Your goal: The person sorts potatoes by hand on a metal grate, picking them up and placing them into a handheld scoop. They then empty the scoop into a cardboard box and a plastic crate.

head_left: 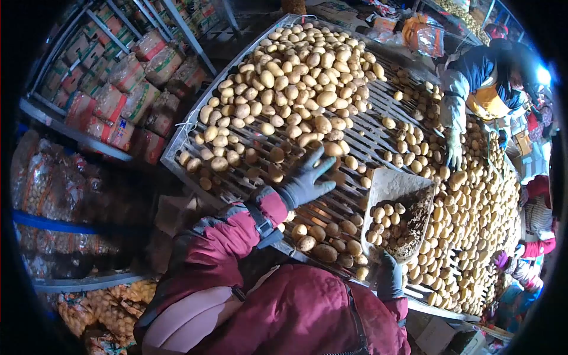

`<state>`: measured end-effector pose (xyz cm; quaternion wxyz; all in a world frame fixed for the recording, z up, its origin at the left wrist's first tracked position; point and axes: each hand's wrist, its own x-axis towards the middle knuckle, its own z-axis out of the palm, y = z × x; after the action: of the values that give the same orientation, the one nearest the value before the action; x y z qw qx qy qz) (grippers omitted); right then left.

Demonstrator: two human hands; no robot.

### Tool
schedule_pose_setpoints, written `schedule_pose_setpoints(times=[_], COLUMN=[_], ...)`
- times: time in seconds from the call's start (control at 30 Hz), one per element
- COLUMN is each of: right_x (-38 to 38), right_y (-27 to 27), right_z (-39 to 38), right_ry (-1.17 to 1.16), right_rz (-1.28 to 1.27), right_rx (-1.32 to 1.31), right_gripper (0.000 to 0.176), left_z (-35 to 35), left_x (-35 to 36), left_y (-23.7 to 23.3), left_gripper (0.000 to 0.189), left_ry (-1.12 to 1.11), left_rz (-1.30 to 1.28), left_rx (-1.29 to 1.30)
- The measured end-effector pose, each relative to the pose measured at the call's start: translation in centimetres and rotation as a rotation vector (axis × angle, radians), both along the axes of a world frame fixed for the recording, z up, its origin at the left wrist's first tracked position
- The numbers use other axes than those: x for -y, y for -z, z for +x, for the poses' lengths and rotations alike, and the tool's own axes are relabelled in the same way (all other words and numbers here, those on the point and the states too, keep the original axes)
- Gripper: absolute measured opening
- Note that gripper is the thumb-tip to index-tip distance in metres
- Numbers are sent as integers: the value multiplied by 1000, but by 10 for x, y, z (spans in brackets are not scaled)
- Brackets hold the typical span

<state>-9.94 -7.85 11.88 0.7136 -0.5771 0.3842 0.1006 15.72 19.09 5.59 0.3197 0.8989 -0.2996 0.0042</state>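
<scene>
My left hand (305, 179), in a dark grey glove, is stretched over the slatted sorting table with its fingers spread. Its fingertips are close to several potatoes (276, 155), and it holds nothing that I can see. At the near edge, my right hand (389, 277), gloved too, is closed at the near end of a metal scoop (404, 184); the grip itself is partly hidden. Inside the scoop lie several small potatoes (386, 221) and dark dirt. Loose potatoes (325, 251) rest on the slats between my two hands.
A large potato heap (296, 77) covers the table's far left part, another (467, 236) its right side. A co-worker's gloved hand (454, 151) reaches in at the right. Bagged goods (127, 74) fill a rack at left. More people work at far right.
</scene>
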Motion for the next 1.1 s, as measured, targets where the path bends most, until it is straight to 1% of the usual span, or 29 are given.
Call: schedule_pose_setpoints(times=[0.07,0.1,0.13,0.17,0.2,0.23,0.27,0.33,0.37,0.4,0.43,0.47,0.5,0.53,0.57,0.6,0.63,0.67,0.73,0.77,0.8,0.83,0.87,0.93,0.97,1.0,1.03,1.07,1.1], right_x=[14,19,20,20,19,18,22,32,46,42,35,31,32,31,31,32,34,36,40,42,43,44,44,45,43,39,37,38,39], right_y=[14,6,4,3,3,5,7,14,44,32,8,-5,3,5,6,7,9,10,14,21,33,41,43,46,34,11,0,3,6], right_z=[-11,-14,-17,-20,-23,-23,-26,-36,-54,-46,-27,-17,-16,-16,-16,-15,-13,-13,-16,-17,-18,-20,-21,-20,-15,-5,-1,-3,-7], right_ry=[-44,-290,-275,-96,84,119,137,115,-140,-138,-12,115,109,106,40,-26,-29,14,91,85,166,250,249,205,212,200,190,202,212], right_rz=[-77,-394,-402,-177,48,21,17,-20,-397,-385,-207,-30,-86,-83,-135,-187,-187,-122,9,11,-9,-31,-34,-42,-45,7,61,63,21], right_rx=[-121,-139,-144,-143,-136,-35,-38,-85,-47,-51,-89,-130,-156,-160,-70,20,22,-20,-106,-105,-76,-49,-51,64,63,33,6,5,33], right_gripper=[35,36,36,35,34,31,31,30,31,31,31,31,30,30,30,29,29,29,30,30,32,34,34,34,34,33,33,33,32], left_z=[49,72,100,155,192,221,241,256,254,244,248,252,244,233,231,231,222,208,184,163,139,122,102,57,39,24,24,34,60], left_x=[-7,-18,-35,-62,-89,-107,-109,-85,-74,-59,-56,-53,-38,-21,-9,-5,8,22,44,63,81,88,95,124,125,125,124,120,111], left_y=[3,-1,-7,33,31,23,15,10,14,5,22,40,32,19,12,22,15,11,20,12,2,3,6,65,34,0,4,7,-16], left_gripper=[61,62,64,70,81,89,97,106,111,112,112,112,110,108,105,103,101,98,88,83,77,74,70,69,70,70,70,70,67], left_ry=[-43,-163,-278,-384,-487,-614,-729,-777,-722,-742,-695,-644,-626,-610,-609,-495,-424,-352,-109,-64,-16,132,278,281,360,438,474,486,411], left_rz=[-117,-268,-417,-44,84,-27,-131,32,-174,-39,90,218,89,-44,120,129,204,279,161,216,269,203,133,116,167,221,126,127,145], left_rx=[10,-123,-258,355,254,-71,-405,-237,-300,-281,-190,-101,-240,-382,-324,-336,-263,-192,-76,-151,-223,-114,-8,78,-16,-115,44,43,-85])
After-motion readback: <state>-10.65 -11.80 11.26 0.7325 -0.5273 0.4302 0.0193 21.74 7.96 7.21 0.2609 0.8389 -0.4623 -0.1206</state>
